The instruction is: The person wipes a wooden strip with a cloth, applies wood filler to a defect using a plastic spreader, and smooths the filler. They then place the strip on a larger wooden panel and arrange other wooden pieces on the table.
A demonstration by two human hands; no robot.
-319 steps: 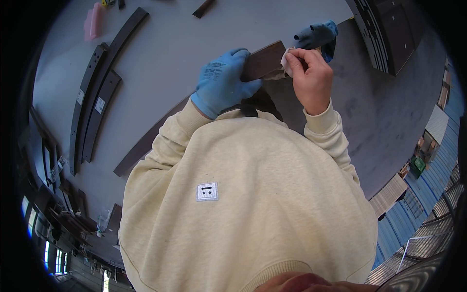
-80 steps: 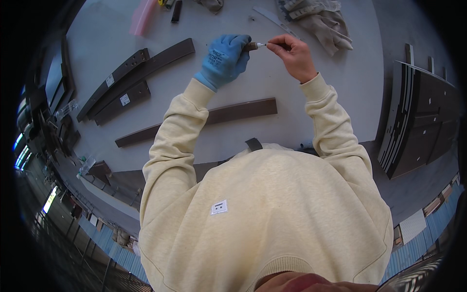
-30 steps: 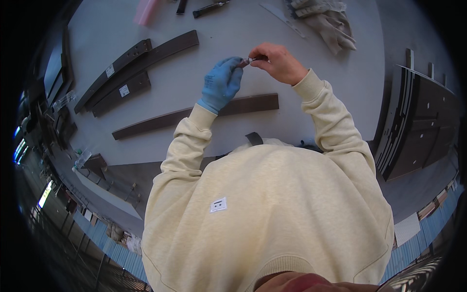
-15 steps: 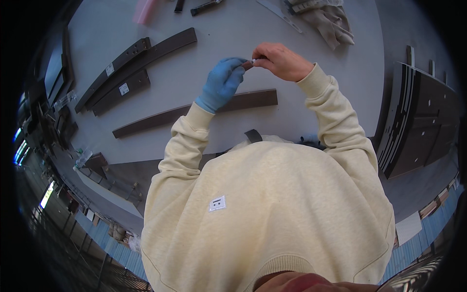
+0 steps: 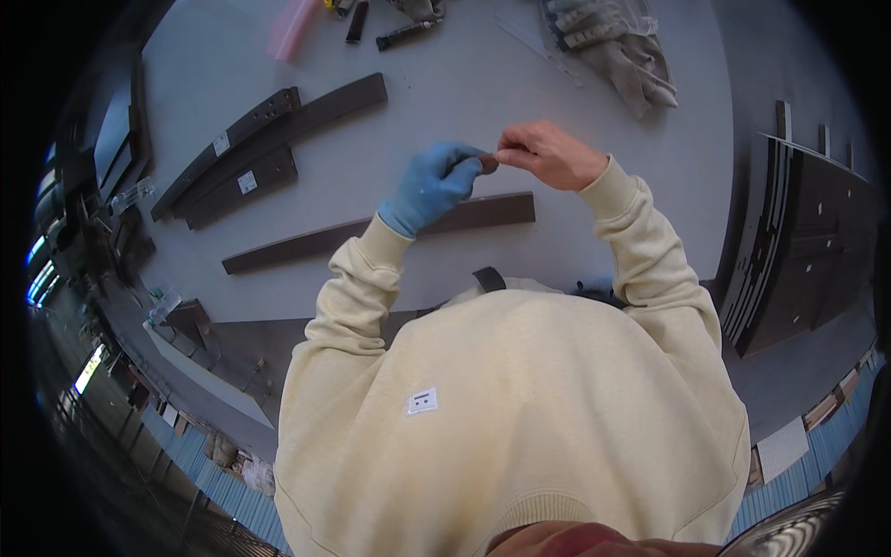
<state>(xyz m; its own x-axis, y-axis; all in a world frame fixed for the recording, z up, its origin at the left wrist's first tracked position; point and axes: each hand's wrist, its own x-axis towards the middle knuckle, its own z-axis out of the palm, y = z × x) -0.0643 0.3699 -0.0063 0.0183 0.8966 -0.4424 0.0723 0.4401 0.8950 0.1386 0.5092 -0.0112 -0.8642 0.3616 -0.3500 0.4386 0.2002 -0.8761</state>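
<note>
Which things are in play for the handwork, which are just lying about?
In play:
- small brown tube-like piece
- blue-gloved left hand, gripping it
- bare right hand, fingertips at its end

Apparently lying about:
- long dark-brown bar
- pink rolled sheet
- crumpled grey-beige cloth

Hands close together at small brown object, left gloved, right bare; dark strip on grey table.

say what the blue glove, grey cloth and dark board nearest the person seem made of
Blue glove: perhaps rubber-coated fabric, matte and creased. Grey cloth: soft, dull textile, by its loose folds. Dark board: likely wood or laminate, from its smooth, even brown surface.
</note>
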